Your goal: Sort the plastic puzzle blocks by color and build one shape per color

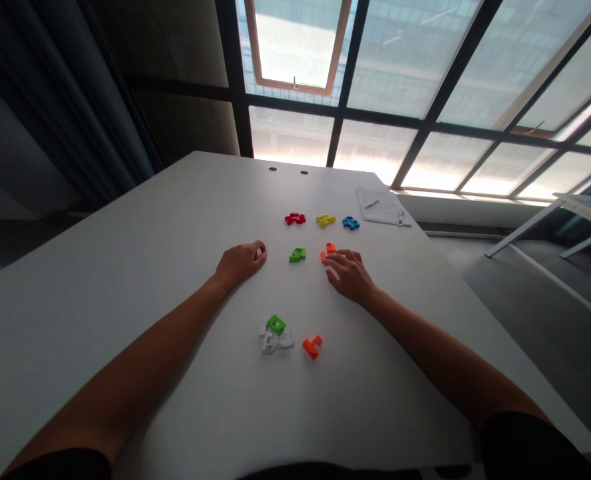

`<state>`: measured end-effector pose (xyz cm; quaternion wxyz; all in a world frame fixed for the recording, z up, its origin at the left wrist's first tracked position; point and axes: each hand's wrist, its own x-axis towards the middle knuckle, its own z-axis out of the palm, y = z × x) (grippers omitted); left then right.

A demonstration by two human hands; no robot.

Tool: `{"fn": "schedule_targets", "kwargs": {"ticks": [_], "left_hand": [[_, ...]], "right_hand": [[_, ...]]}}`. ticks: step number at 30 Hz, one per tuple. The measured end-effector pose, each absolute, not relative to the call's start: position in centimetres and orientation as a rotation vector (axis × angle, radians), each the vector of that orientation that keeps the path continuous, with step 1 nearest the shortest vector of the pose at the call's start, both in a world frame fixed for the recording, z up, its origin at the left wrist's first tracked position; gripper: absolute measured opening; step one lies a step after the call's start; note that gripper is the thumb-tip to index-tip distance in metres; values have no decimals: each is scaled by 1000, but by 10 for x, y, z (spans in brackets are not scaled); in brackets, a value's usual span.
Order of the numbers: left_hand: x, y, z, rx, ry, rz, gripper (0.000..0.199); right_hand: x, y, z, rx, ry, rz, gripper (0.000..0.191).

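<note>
Orange plastic puzzle piece touched by open fingers of the right hand; curled left hand rests empty near a green piece.

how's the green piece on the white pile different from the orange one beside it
The green piece is lime with a square opening; the orange piece looks solid and branched. The green one rests on white pieces; the orange one lies on the table. Both look like small plastic puzzle pieces.

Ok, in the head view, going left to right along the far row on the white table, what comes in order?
Red plastic piece → yellow plastic piece → blue plastic piece → sheets of paper.
</note>
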<state>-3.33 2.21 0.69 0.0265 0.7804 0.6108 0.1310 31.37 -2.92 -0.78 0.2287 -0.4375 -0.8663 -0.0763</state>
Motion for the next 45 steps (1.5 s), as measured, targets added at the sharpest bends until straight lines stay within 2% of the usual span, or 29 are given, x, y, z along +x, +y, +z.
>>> {"fn": "schedule_targets", "kwargs": {"ticks": [17,21,24,29,34,38,45], "left_hand": [[-33,21,7,2418,1896,400,30],[-34,21,6,2418,1884,403,30],[-35,22,5,2419,1880,406,31],[-36,23,4,2421,1879,413,30],[-35,21,5,2428,1865,424,30],[-36,22,5,2420,1871,419,29],[-36,22,6,2421,1874,406,31]], "right_hand": [[310,-21,-5,-1408,-2378,-208,48],[313,-26,-7,-1345,-2301,-171,36],[312,-37,-4,-1234,-2294,-6,22],[301,-62,23,-773,-2547,630,15],[287,-84,51,-465,-2729,1010,24],[281,-89,51,-419,-2788,1067,14],[323,-44,39,-886,-2661,853,19]]}}
